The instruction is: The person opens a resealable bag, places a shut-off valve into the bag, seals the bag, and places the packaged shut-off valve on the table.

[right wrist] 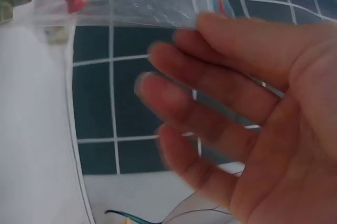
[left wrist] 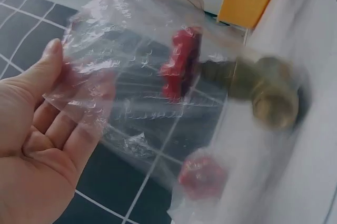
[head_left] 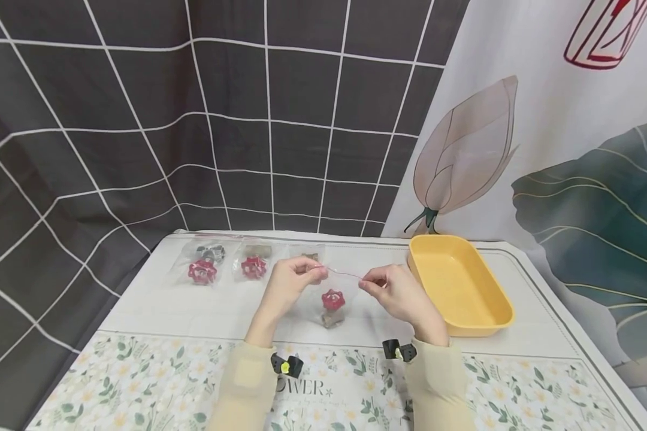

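Observation:
A clear zip bag with a red line along its top hangs between my two hands. My left hand pinches one top corner between thumb and fingers, and my right hand pinches the opposite corner. Low in the bag lies a brass valve with a red handwheel. In the right wrist view, thumb and index finger grip the bag's edge while the other fingers are spread and loosely bent.
Behind and left of my hands lie more clear bags, one with a red handwheel and dark fitting, another with a red handwheel. A third bag is partly hidden by my left hand. A yellow tray stands at the right.

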Motion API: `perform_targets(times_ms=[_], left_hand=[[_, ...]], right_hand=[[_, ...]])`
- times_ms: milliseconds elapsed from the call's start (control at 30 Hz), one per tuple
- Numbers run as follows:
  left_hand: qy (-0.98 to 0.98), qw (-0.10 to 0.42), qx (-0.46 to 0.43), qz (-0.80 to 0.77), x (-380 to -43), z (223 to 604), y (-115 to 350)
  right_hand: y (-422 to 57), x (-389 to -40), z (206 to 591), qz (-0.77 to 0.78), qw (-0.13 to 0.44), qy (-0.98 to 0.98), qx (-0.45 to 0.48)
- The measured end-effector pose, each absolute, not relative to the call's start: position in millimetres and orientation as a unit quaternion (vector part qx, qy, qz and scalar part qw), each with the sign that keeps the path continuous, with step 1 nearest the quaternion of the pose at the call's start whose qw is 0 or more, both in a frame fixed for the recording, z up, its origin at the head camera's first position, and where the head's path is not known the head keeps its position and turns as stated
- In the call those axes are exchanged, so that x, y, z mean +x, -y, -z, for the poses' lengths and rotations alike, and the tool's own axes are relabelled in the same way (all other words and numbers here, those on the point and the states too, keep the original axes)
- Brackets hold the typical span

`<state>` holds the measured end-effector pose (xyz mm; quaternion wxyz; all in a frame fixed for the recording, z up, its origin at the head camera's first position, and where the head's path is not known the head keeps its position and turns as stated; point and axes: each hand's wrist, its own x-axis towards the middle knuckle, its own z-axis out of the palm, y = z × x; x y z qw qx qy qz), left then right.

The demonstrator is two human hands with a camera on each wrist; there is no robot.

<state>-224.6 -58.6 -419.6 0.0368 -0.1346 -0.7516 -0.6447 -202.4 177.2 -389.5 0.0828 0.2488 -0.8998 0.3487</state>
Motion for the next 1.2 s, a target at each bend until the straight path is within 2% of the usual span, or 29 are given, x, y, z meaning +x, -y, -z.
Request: perform_targets(times_ms=[333,500,933,1200], left_hand=[[0.778,0.001,-0.148,0.611,-225.0,420.2,65.3],[0.792,-0.015,-0.158,0.590,-227.2,422.0,73.7],[0.788,0.034,-0.158,0.594,-223.8,419.4,71.5],[0.785,0.046,-0.160,0.597,-223.3,420.7,68.5]], right_hand=[[-192.0,-200.5,386.1,-0.335,0.091,0.911,0.222],[-197.8,-201.5,386.2,-0.336,0.074,0.914,0.216],[-203.3,-202.1,390.7,-0.342,0.052,0.919,0.188],[-202.5,-202.8,392.8,-0.346,0.033,0.921,0.177]])
